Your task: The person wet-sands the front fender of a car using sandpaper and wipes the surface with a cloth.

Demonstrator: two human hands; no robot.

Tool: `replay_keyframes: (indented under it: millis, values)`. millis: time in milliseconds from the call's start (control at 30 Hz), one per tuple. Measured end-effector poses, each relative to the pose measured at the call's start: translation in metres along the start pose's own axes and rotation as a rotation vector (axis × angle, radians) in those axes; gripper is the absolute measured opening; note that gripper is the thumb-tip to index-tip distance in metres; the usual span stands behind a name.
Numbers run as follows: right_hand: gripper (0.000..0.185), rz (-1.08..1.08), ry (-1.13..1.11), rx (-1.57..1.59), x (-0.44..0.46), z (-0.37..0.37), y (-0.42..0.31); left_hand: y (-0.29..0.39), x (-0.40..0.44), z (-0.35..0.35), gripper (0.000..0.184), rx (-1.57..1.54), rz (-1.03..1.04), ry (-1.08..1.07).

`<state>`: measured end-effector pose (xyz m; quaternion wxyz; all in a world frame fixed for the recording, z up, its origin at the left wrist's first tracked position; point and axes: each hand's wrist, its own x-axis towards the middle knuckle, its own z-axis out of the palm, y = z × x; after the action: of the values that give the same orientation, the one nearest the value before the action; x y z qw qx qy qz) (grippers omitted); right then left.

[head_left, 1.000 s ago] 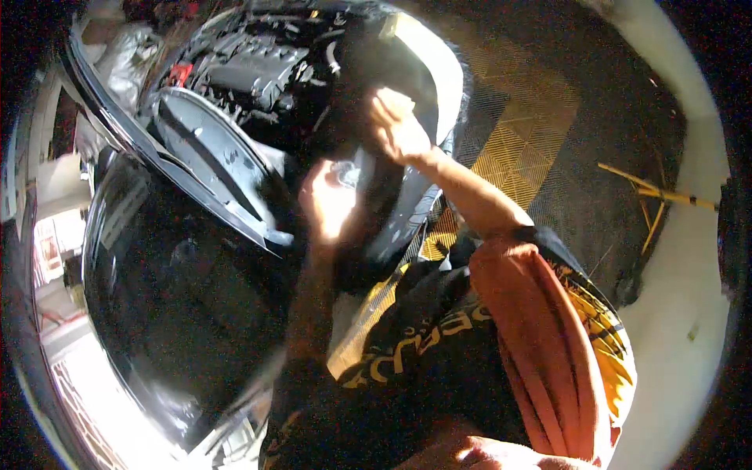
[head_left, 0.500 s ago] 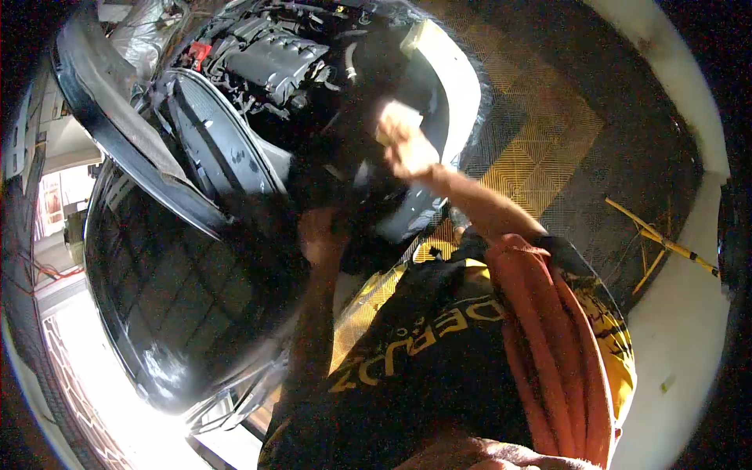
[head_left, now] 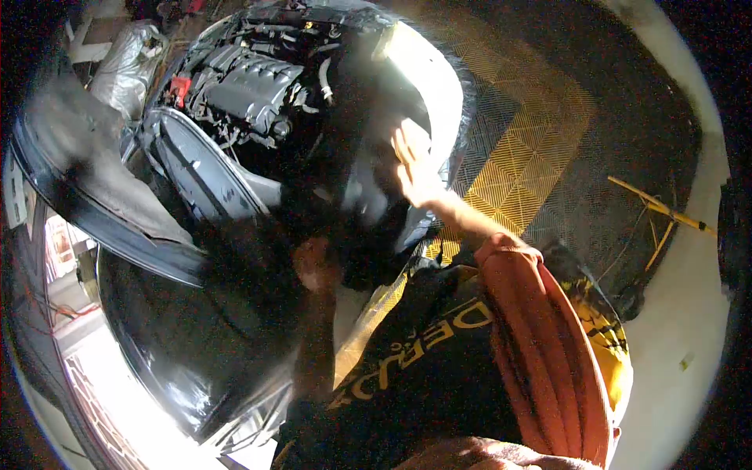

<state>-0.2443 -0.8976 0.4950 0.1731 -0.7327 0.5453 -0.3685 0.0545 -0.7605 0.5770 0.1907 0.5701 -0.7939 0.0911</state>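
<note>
A car's dark front fender lies below my hands, with a bright, sunlit edge. My right hand rests on or just over this panel near that edge, fingers stretched out in strong glare. Whether anything thin is under its fingers cannot be made out. My left hand is in deep shadow at the near side of the panel, and its fingers and anything in them are hidden by the dark.
Beyond is the uncovered engine. A raised, curved dark panel stands at the left, over dark glass. Black and yellow floor tiles and a yellow stand are at the right. A reddish cloth hangs over my right shoulder.
My left hand, earlier sunlit with a clear or whitish object, has drawn back into shadow. My right hand has shifted slightly nearer, its fingers stretched out. The view has swung, showing more of the raised panel.
</note>
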Motion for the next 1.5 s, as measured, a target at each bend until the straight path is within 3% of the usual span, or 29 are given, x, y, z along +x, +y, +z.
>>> replay_keyframes:
  millis: [67, 133, 167, 200, 267, 300, 333, 367, 433, 500, 567, 667, 700, 833, 867, 1000, 1033, 1067, 1133, 1167, 1267, 1333, 1400, 1433, 1500]
  values:
    - [0.066, -0.025, 0.104, 0.07, -0.005, 0.0, 0.009, 0.008, 0.007, -0.008, 0.048, 0.07, -0.022, -0.049]
    - [0.061, -0.002, 0.224, -0.102, 0.035, 0.0, 0.044, 0.026, 0.016, -0.022, 0.043, 0.055, -0.098, -0.137]
    - [0.056, 0.177, 0.067, -0.014, 0.06, 0.014, 0.072, 0.028, 0.015, -0.02, 0.043, 0.051, -0.1, -0.138]
    - [0.052, 0.195, 0.061, -0.135, 0.078, 0.01, 0.079, 0.026, 0.014, -0.02, 0.042, 0.006, -0.104, -0.157]
    - [0.058, 0.023, 0.005, -0.205, 0.059, 0.0, 0.071, 0.013, 0.021, -0.022, 0.042, -0.034, -0.079, -0.181]
    - [0.054, -0.023, 0.133, -0.217, 0.035, 0.004, 0.062, 0.006, 0.014, -0.014, 0.042, -0.033, -0.084, -0.183]
    - [0.056, -0.06, 0.086, -0.183, 0.014, 0.002, 0.05, 0.003, 0.006, -0.008, 0.041, -0.033, -0.098, -0.186]
    - [0.055, -0.067, 0.066, -0.145, 0.017, -0.003, 0.054, 0.004, 0.002, -0.004, 0.041, -0.034, -0.098, -0.18]
    - [0.052, -0.069, -0.004, -0.105, 0.04, -0.003, 0.065, 0.007, -0.004, -0.001, 0.04, 0.049, -0.043, 0.031]
    - [0.05, -0.004, -0.155, -0.071, 0.096, -0.007, 0.082, 0.017, 0.016, -0.017, 0.039, -0.03, -0.075, -0.082]
    - [0.053, -0.036, -0.122, 0.003, 0.104, 0.004, 0.091, 0.023, 0.016, -0.026, 0.038, -0.113, -0.113, -0.209]
    - [0.055, -0.092, -0.144, -0.121, 0.062, -0.008, 0.079, 0.014, 0.011, -0.014, 0.044, -0.148, -0.063, -0.114]
    - [0.055, -0.168, -0.042, -0.06, 0.055, -0.009, 0.079, 0.015, 0.009, -0.013, 0.047, -0.104, -0.077, -0.117]
    - [0.052, -0.029, -0.159, 0.117, 0.144, 0.006, 0.1, 0.022, 0.005, -0.019, 0.053, -0.038, -0.1, -0.106]
    - [0.051, -0.137, -0.078, 0.066, 0.161, 0.043, 0.133, 0.024, 0.001, -0.018, 0.053, -0.035, -0.113, -0.103]
    - [0.054, -0.216, -0.07, -0.032, 0.106, 0.001, 0.1, 0.015, 0.001, -0.014, 0.053, -0.037, -0.079, -0.093]
    - [0.056, -0.201, -0.115, -0.115, 0.093, -0.002, 0.097, 0.014, 0.005, -0.012, 0.052, -0.067, -0.079, -0.136]
    - [0.056, -0.215, -0.106, -0.065, 0.099, -0.002, 0.102, 0.015, 0.006, -0.012, 0.052, -0.065, -0.083, -0.131]
    - [0.055, -0.029, -0.185, 0.143, 0.143, 0.016, 0.111, 0.02, 0.001, -0.019, 0.046, 0.011, -0.144, -0.242]
    - [0.053, -0.079, -0.152, 0.114, 0.169, 0.034, 0.128, 0.022, -0.002, -0.014, 0.046, 0.011, -0.154, -0.241]
    - [0.054, -0.084, -0.15, 0.096, 0.163, 0.031, 0.121, 0.009, -0.028, 0.007, 0.041, -0.057, -0.032, 0.105]
    - [0.057, -0.151, -0.142, 0.033, 0.117, 0.01, 0.106, -0.001, -0.044, 0.019, 0.041, -0.005, -0.249, -0.057]
    - [0.056, -0.19, -0.182, -0.151, 0.118, 0.004, 0.106, 0.012, -0.013, 0.003, 0.04, -0.019, -0.151, -0.012]
    - [0.056, -0.118, -0.18, -0.037, 0.136, 0.02, 0.117, 0.021, 0.001, -0.009, 0.04, -0.029, -0.053, 0.019]
    - [0.055, -0.077, -0.182, 0.079, 0.183, 0.037, 0.135, 0.019, -0.001, -0.012, 0.04, -0.032, -0.051, -0.05]
